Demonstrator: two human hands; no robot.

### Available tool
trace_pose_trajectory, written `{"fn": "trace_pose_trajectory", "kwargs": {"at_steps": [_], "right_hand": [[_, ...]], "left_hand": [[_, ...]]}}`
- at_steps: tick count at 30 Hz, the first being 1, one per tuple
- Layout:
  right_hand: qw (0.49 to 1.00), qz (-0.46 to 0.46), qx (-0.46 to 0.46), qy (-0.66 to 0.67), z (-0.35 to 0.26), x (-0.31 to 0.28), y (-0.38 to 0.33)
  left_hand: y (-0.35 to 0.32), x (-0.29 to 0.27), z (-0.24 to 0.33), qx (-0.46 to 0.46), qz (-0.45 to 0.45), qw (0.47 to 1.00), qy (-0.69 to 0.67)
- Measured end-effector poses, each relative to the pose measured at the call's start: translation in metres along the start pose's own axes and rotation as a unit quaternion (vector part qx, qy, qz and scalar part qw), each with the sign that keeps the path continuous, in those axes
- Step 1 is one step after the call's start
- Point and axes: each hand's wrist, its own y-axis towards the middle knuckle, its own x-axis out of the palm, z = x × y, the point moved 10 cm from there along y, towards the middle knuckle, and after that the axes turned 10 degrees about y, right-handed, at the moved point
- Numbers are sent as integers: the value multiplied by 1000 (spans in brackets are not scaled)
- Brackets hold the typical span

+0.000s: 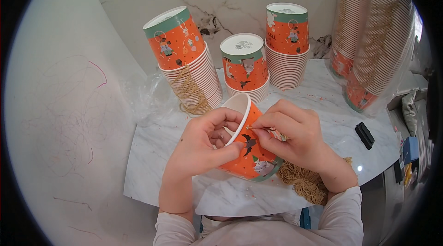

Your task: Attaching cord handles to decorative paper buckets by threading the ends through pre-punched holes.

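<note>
My left hand [203, 142] grips an orange paper cup [242, 156] by its white rim, thumb outside and fingers inside. The cup is tilted, its mouth toward the upper left; it has a green band at its base and printed figures, among them a black bat. Against its outer wall, just below the rim, my right hand [290, 130] pinches a thin brown cord [265, 129], mostly hidden by the fingers. Under my right wrist lies a bundle of tan cord [302, 181] on the marble-patterned table.
Upside-down stacks of such cups stand behind: a tall leaning left stack [175, 38] with loose tan cords [190, 91] draped on it, a short middle stack [244, 66] and a right stack [287, 38]. Bagged cups [383, 38] and a black object [364, 135] are at right.
</note>
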Motion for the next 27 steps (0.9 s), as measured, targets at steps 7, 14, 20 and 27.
{"fn": "trace_pose_trajectory", "kwargs": {"at_steps": [7,14,20,27], "right_hand": [[1000,-4,-3,-18,1,1,-2],[999,27,-2,-23,0,-5,0],[1000,12,6,-24,4,-1,-3],[999,-2,41,-3,15,7,-3]], "left_hand": [[5,7,2,40,2,993,-114],[19,6,-18,25,-22,979,-202],[22,7,-18,42,-20,985,-164],[21,7,-23,35,21,997,-63]]}}
